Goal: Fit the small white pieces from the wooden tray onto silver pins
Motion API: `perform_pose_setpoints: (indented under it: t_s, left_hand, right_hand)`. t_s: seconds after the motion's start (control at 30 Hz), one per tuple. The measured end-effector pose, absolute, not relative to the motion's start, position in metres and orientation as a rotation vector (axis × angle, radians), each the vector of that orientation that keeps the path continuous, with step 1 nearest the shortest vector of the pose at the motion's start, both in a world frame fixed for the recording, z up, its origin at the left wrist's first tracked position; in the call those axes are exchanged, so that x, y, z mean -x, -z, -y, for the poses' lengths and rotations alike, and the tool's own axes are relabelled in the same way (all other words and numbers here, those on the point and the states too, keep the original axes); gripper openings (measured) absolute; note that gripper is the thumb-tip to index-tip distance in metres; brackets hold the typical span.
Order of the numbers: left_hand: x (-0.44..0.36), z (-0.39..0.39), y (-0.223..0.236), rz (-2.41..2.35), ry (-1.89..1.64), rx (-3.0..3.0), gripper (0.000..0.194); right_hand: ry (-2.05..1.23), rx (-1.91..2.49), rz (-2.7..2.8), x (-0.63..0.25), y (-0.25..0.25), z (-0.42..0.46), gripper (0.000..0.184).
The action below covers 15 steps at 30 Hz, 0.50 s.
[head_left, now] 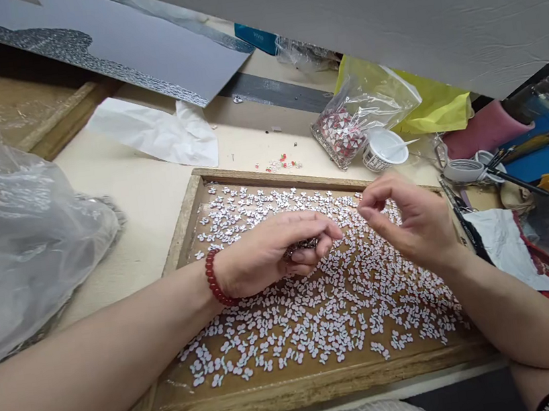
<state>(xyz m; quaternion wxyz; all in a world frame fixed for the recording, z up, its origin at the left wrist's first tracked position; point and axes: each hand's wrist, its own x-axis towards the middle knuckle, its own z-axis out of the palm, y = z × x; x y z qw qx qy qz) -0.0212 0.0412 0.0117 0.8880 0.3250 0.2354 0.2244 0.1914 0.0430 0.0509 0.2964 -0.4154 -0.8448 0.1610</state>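
Observation:
My left hand [292, 246], with a red bead bracelet [217, 278] at the wrist, is curled around a clump of small dark metallic pieces [304, 245]. Thumb and fingers press together at its tip. To its right my right hand [408, 216] is raised in a pinch, a short gap from the left fingertips; what it pinches, if anything, is too small to make out. Both hands hover over a wooden-framed tray [298, 396]. Many small white cherry-shaped pieces [314, 327] lie scattered across its brown bottom, some hidden beneath my hands and forearms.
Behind the tray are a clear bag of red and white pieces [340, 131], a white tub [385, 148] and loose red bits [283, 161]. White tissue [160, 129] and a plastic bag [23, 243] lie left. Scissors [479, 163] and tools crowd the right.

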Motion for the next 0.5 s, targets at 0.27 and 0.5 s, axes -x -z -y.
perform_pose_setpoints:
  t_s: [0.27,0.5]
  left_hand:
    - [0.020,-0.043,-0.008,-0.513,-0.558,-0.616,0.011]
    - [0.021,-0.044,-0.005,-0.551,-0.571,-0.646,0.025]
  right_hand:
    - [0.028,1.282,2.472,-0.223,-0.018,-0.075,0.006]
    - [0.144,1.351,2.594,-0.225,-0.012,-0.077,0.012]
